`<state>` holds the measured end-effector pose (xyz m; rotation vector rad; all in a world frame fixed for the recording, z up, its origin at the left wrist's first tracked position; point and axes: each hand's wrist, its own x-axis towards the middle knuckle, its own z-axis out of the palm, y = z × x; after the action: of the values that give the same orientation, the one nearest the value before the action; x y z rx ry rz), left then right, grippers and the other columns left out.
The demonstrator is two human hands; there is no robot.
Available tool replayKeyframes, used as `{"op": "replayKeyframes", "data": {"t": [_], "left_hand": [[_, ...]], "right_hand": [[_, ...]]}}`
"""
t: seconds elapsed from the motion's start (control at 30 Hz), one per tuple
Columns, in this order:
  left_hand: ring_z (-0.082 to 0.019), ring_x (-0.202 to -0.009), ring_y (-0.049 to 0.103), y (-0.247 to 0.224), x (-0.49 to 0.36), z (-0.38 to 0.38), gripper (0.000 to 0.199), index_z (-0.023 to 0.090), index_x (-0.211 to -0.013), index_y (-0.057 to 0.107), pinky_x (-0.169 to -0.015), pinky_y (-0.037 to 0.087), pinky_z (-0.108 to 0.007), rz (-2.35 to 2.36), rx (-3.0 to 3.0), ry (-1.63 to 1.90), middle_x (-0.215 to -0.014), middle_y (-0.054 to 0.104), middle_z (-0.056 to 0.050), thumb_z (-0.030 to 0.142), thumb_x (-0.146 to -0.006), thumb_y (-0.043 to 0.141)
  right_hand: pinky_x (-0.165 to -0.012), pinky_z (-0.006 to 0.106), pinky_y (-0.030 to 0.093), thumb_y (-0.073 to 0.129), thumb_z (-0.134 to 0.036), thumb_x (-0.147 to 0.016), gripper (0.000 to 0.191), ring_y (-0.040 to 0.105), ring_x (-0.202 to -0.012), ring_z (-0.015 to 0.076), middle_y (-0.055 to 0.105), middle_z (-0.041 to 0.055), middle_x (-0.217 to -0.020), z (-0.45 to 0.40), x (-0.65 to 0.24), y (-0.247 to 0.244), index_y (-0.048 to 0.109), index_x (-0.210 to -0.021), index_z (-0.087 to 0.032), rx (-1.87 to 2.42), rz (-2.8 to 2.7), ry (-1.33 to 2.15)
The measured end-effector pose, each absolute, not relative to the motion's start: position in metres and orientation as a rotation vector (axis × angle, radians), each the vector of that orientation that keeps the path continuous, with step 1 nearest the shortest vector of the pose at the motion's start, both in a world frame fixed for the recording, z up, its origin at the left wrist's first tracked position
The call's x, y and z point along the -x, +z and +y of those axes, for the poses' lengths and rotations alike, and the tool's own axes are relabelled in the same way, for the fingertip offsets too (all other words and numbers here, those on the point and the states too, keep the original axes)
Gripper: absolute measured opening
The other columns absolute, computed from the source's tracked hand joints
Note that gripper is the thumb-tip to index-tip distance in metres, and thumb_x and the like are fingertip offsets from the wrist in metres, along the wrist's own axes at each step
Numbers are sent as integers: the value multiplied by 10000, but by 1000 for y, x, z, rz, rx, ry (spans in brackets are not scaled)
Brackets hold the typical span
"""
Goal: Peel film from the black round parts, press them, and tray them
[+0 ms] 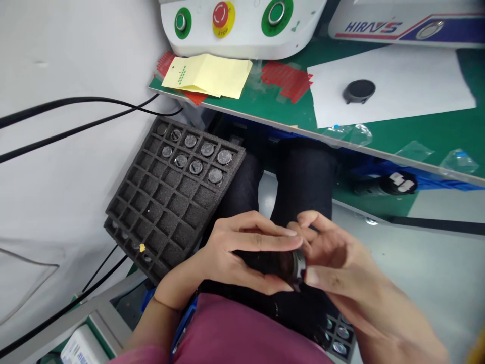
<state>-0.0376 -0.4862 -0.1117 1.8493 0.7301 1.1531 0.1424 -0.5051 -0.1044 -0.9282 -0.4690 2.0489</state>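
I see a dark round watch case (pixel 297 267) between the person's two hands, to the right of the foam tray (pixel 170 194) and well apart from it. The left hand (pixel 231 247), on the tray's side, holds the case with thumb and fingers narrowed on its edges. The right hand (pixel 346 263), farther from the tray, sets its thumb against the case's side, the other fingers partly curled; I cannot tell whether they grip it. Round watch pieces (pixel 195 167) sit in two rows of cells at the tray's far end. Beyond the tray and to its right I make out the green workbench (pixel 273 111), bearing yellow paper (pixel 212 75), red strips (pixel 290 81) and a white sheet (pixel 409 83) with another dark round piece (pixel 359 91) on it.
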Motion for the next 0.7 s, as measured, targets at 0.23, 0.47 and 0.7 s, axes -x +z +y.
{"op": "replayKeyframes", "data": {"t": [0.23,0.47,0.7], "left_hand": [[-171,-826,686,-120,29,-493,518,291,-1190,695,-739,581,-286,675,-1232,1037,-1022,700,-48,290,-691,834],[-214,-797,699,-120,10,-500,454,134,-1132,697,-709,568,-336,553,-603,865,-943,714,-125,501,-925,527],[-156,-815,632,-108,-4,-503,339,141,-924,663,-766,520,-275,978,-964,984,-878,669,-62,471,-895,593]], "right_hand": [[-575,230,542,911,-363,-576,486,617,-746,153,610,7,-887,-505,-128,-108,606,-944,-272,927,-453,1856],[-782,238,578,741,-378,-812,230,678,-982,176,702,45,-1061,-509,-122,-116,674,-1005,-273,1003,-635,1487],[-613,208,583,664,-366,-880,143,690,-904,181,703,66,-1099,-518,-113,-118,708,-964,-259,1071,-736,1421]]}}
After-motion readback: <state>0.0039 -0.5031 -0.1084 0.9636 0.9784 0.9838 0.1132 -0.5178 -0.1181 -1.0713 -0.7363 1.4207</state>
